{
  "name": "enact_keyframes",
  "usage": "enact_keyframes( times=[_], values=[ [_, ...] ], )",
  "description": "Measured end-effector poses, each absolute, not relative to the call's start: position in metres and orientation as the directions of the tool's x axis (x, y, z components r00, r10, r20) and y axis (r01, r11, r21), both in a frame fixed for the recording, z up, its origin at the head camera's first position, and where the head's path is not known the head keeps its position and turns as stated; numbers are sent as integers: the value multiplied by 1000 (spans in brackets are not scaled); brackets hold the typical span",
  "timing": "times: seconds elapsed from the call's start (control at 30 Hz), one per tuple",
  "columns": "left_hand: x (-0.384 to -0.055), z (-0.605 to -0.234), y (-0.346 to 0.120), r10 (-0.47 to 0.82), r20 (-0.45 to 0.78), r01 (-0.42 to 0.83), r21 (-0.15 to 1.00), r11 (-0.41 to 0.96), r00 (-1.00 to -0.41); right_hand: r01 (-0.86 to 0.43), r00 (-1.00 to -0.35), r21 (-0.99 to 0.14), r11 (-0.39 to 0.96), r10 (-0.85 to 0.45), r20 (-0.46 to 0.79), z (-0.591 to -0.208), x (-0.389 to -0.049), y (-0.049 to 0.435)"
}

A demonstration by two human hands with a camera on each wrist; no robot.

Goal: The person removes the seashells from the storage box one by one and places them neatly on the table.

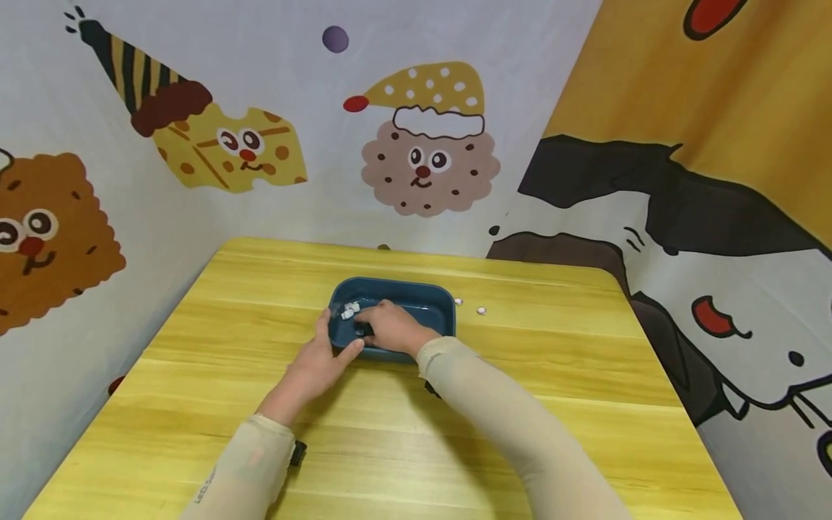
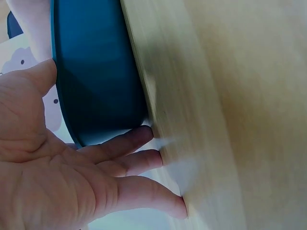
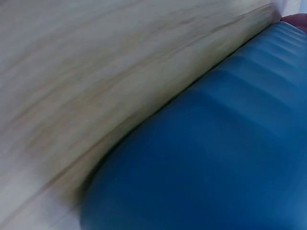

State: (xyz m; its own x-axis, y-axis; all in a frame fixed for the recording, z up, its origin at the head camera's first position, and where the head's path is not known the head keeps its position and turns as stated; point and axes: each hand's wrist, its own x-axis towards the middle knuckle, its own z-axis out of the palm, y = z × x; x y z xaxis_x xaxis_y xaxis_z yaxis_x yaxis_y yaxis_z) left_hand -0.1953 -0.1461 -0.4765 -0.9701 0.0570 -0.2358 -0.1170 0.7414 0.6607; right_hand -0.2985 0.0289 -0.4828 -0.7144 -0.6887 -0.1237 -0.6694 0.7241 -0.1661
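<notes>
A dark blue rectangular plastic box (image 1: 422, 290) with rounded corners stands on the table. My left hand (image 1: 316, 365) spans its near left corner. In the left wrist view the thumb (image 2: 44, 76) touches the rim, and straight, spread fingers (image 2: 129, 143) reach past the box's end to the tabletop. My right hand (image 1: 392, 328) reaches down inside the box, its fingertips beside several small white pieces (image 1: 349, 310) at the left end. A small dark patch shows under those fingers; I cannot tell whether they hold anything. The right wrist view shows the box's outer wall (image 3: 201, 158).
Two small whitish pieces, one by the box's right rim (image 1: 458, 301) and another farther right (image 1: 481, 310), lie on the wood-grain table (image 1: 552, 347). Behind the table hangs a cloth backdrop (image 1: 260, 217) with cartoon prints. Black straps or mounts show below both wrists.
</notes>
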Motion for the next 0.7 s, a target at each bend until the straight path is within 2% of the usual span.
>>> enact_keyframes(
  times=[0.2, 0.37, 0.57, 0.7],
  values=[
    [-195, -477, -147, 68, -236, -108, 660, 744, -969, -588, -781, -188, 787, -613, -121, -486, -301, 12],
    [-195, -477, -148, 89, -234, -96, 675, 732, -968, -592, -784, -179, 786, -613, -97, -488, -304, 1],
    [-195, -476, -146, 69, -248, -117, 663, 740, -966, -567, -804, -243, 787, -593, -46, -489, -303, 5],
    [-196, -478, -148, 60, -244, -120, 659, 742, -968, -552, -803, -267, 790, -590, -85, -487, -301, 10]
  ],
)
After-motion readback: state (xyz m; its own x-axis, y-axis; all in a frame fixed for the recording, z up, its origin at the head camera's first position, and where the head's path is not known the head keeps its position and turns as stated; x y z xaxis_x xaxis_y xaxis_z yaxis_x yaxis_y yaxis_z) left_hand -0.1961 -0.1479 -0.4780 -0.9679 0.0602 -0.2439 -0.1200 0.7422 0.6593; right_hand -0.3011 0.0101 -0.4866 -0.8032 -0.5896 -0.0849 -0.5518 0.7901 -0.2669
